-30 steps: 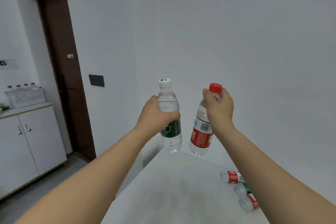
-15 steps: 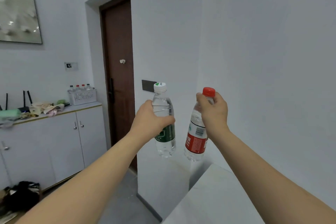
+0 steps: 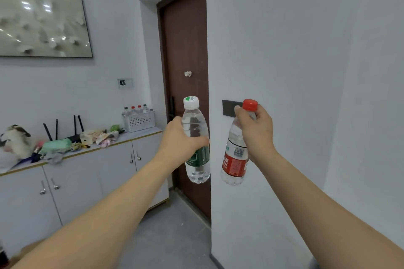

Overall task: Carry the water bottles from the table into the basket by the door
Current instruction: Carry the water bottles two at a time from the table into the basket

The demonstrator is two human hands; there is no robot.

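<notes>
Two bottles are held up in mid-air, one per hand. Left hand [image 3: 180, 141] is wrapped around the middle of the green bottle [image 3: 196, 142], which stands upright with its white cap on top. Right hand [image 3: 255, 131] is closed on the neck of the red bottle [image 3: 235, 157] — this one tilts, base swung left. Far left of the hands, the white basket [image 3: 139, 120] sits on the cabinet [image 3: 91, 172] just beside the brown door [image 3: 185, 54], with several bottles already standing in it.
</notes>
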